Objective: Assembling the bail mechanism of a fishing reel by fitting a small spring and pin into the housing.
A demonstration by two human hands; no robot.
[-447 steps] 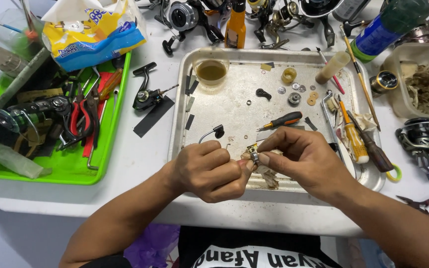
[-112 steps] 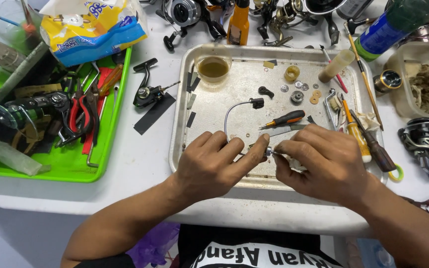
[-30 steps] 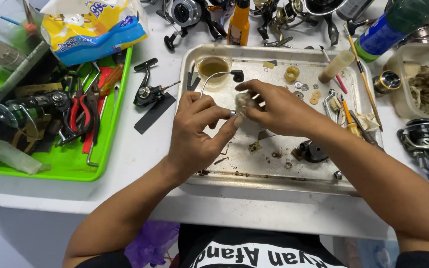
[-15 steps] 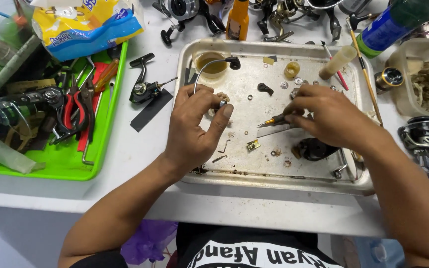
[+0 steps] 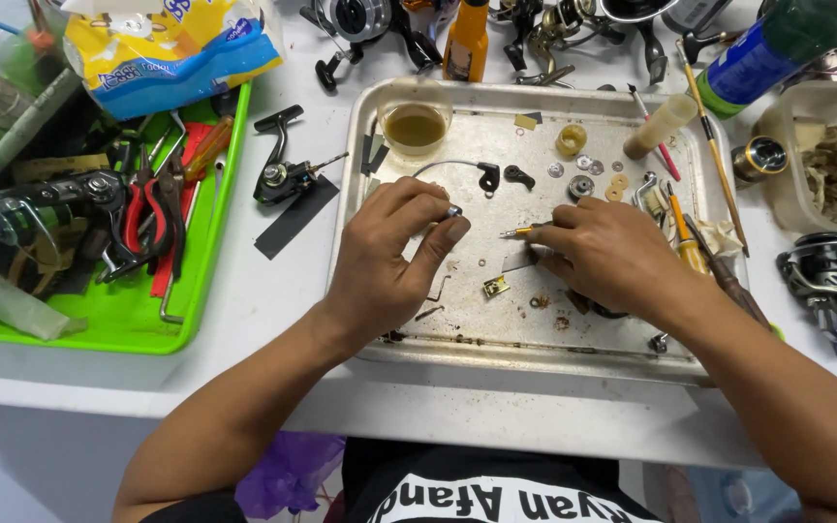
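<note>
1. I work at a white table [image 5: 273,291]; its near edge is rounded, and past the left corner I see pale floor and something purple under the edge.
2. A bright green plastic tray [image 5: 138,329] sits on my left, packed with red-handled pliers [image 5: 142,218], a dark fishing reel [image 5: 41,203] and other tools. A yellow and blue bag [image 5: 171,48] leans over its far corner.
3. Right before me lies a stained metal tray [image 5: 535,334], speckled with rust and grit.
4. Along the far edge of the table stand more reels, an orange bottle [image 5: 465,39] and a blue and green spray can [image 5: 762,53].
5. My left hand [image 5: 389,257] is over the left part of the metal tray, thumb and forefinger closed in a narrow pinch on one end of a thin wire bail arm [image 5: 452,167], which arcs away to a black end piece near the cup.
6. My right hand [image 5: 607,257] rests on the tray, fingers curled round a small orange-handled screwdriver [image 5: 517,232] whose tip points left.
7. A little clear cup of brownish oil [image 5: 415,124] stands in the far left corner of the tray.
8. Washers, a yellow ring [image 5: 571,140] and a small brass piece [image 5: 495,286] lie loose on the tray.
</note>
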